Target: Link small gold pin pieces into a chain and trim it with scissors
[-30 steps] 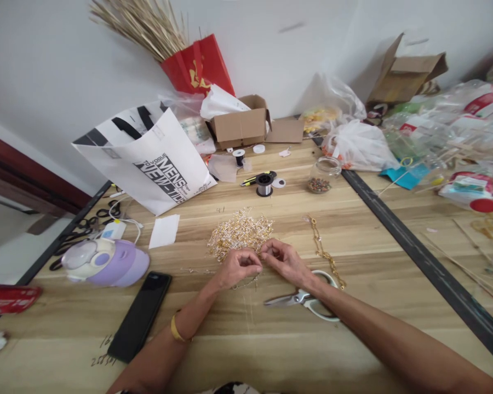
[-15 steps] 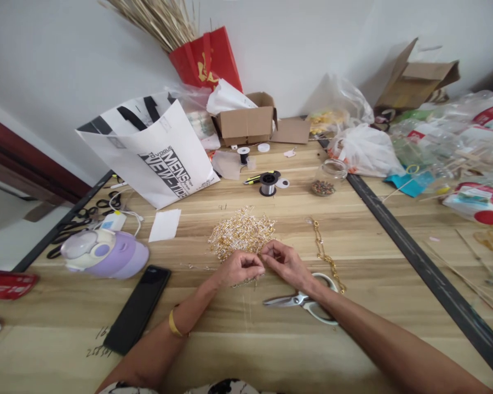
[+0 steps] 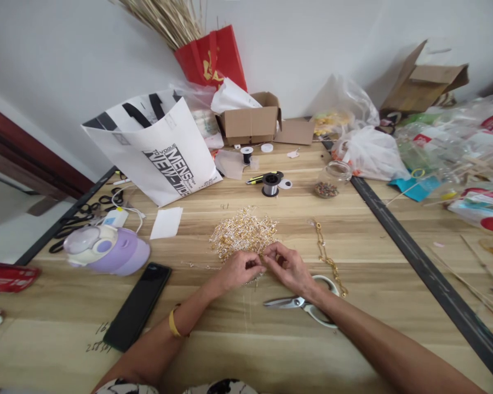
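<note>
My left hand (image 3: pixel 243 268) and my right hand (image 3: pixel 286 266) meet fingertip to fingertip at the near edge of a pile of small gold and silver wire pieces (image 3: pixel 243 230). Both are closed in a pinch, and whatever sits between the fingers is too small to make out. A few thin strands (image 3: pixel 255 280) show just below the left fingertips. Partly under my right wrist lies a pair of scissors (image 3: pixel 285 302) with pale handles, blades pointing left. Beyond that wrist, a gold chain (image 3: pixel 324 251) stretches over the wooden table (image 3: pixel 230 350).
Left of my hands are a black phone (image 3: pixel 137 306), a purple and white bottle (image 3: pixel 119 249) and a white paper bag (image 3: pixel 156 158). Further back stand a wire spool (image 3: pixel 270 185), a jar of beads (image 3: pixel 327 187) and a cardboard box (image 3: pixel 250 123). Plastic bags (image 3: pixel 367 150) crowd the right.
The hands stay together in nearly the same pinch, with the right fingers slightly shifted. The whole view has drifted a little, so the table's things appear slightly further right.
</note>
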`<action>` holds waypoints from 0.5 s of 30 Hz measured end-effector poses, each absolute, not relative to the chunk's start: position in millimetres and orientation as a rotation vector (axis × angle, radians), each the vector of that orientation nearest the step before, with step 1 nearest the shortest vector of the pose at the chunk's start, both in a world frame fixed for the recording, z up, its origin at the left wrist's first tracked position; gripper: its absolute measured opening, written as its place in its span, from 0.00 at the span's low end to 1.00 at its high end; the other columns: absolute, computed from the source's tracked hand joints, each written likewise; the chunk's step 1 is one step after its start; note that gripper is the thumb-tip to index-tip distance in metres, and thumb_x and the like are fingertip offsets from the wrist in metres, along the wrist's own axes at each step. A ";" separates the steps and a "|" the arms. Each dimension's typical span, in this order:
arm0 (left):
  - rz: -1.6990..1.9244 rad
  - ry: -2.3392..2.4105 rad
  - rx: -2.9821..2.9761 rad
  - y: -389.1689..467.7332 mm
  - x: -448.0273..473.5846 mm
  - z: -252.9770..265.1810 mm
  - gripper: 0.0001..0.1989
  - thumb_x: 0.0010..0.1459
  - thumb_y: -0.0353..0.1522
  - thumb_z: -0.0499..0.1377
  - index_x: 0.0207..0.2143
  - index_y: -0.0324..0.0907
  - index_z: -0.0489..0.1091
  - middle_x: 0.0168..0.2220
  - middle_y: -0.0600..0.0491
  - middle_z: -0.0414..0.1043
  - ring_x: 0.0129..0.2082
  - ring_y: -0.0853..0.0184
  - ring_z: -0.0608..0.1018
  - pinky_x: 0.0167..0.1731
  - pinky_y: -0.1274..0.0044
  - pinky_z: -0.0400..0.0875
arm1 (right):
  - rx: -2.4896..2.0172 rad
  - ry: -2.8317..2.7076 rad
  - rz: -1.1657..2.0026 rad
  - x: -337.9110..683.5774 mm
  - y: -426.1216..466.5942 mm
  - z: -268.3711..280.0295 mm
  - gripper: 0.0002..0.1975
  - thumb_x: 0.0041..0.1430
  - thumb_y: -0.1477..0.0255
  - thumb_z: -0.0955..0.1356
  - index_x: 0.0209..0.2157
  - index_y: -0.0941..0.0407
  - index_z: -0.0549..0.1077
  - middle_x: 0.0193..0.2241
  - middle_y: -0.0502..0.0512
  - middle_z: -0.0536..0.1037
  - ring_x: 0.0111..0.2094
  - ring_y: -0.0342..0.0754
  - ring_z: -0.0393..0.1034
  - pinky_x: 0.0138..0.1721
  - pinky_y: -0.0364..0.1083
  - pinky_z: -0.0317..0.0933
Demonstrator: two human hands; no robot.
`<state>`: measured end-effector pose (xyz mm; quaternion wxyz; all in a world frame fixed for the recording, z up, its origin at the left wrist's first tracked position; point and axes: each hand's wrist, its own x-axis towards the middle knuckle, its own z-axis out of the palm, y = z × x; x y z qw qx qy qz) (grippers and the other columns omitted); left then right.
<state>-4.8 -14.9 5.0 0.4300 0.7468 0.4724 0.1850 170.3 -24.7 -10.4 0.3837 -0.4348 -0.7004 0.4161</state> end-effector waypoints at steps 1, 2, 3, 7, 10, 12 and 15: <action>0.450 1.187 1.881 -14.9 -4.4 5.6 0.08 0.52 0.32 0.58 0.22 0.37 0.68 0.19 0.58 0.64 0.21 0.73 0.64 0.22 0.82 0.57 | -1.102 -1.791 1.051 170.2 -25.1 -10.6 0.05 0.59 0.70 0.64 0.34 0.57 0.68 0.23 0.49 0.70 0.24 0.42 0.63 0.24 0.40 0.56; 0.439 1.197 1.903 -14.9 -4.1 6.0 0.08 0.52 0.32 0.58 0.22 0.37 0.69 0.20 0.57 0.64 0.21 0.73 0.64 0.23 0.82 0.57 | -1.092 -1.797 1.044 170.2 -25.4 -10.8 0.05 0.59 0.70 0.64 0.34 0.57 0.68 0.23 0.49 0.70 0.24 0.41 0.63 0.24 0.40 0.56; 0.429 1.204 1.929 -14.9 -3.9 6.1 0.09 0.52 0.32 0.58 0.22 0.37 0.69 0.20 0.57 0.65 0.22 0.73 0.65 0.23 0.82 0.57 | -1.080 -1.805 1.037 170.2 -25.7 -11.1 0.05 0.59 0.70 0.64 0.34 0.57 0.68 0.23 0.49 0.70 0.24 0.41 0.63 0.23 0.40 0.56; 0.410 1.200 2.031 -14.5 -3.7 4.6 0.11 0.54 0.33 0.56 0.22 0.37 0.69 0.20 0.55 0.67 0.22 0.70 0.67 0.23 0.81 0.57 | -1.037 -1.851 0.982 170.6 -26.4 -12.9 0.05 0.59 0.69 0.64 0.34 0.56 0.68 0.22 0.48 0.69 0.22 0.41 0.61 0.23 0.40 0.55; 0.424 1.185 2.086 -15.3 -3.3 3.0 0.11 0.56 0.33 0.55 0.24 0.37 0.70 0.22 0.53 0.70 0.23 0.69 0.69 0.24 0.80 0.58 | -1.032 -1.866 0.947 170.7 -26.2 -14.3 0.06 0.59 0.68 0.64 0.34 0.56 0.68 0.21 0.48 0.68 0.22 0.42 0.61 0.24 0.41 0.56; 0.446 1.169 2.135 -16.9 -2.3 3.0 0.10 0.56 0.33 0.55 0.24 0.38 0.70 0.22 0.52 0.70 0.23 0.68 0.69 0.25 0.79 0.58 | -1.034 -1.873 0.950 170.6 -25.8 -15.1 0.06 0.59 0.68 0.63 0.34 0.55 0.68 0.22 0.49 0.69 0.23 0.42 0.62 0.24 0.41 0.56; 0.459 1.156 2.183 -19.9 -0.4 5.3 0.10 0.57 0.32 0.55 0.25 0.38 0.70 0.22 0.52 0.71 0.23 0.69 0.69 0.25 0.79 0.58 | -1.028 -1.877 0.953 170.5 -25.7 -15.7 0.06 0.59 0.68 0.63 0.34 0.56 0.69 0.25 0.51 0.72 0.24 0.43 0.64 0.24 0.41 0.58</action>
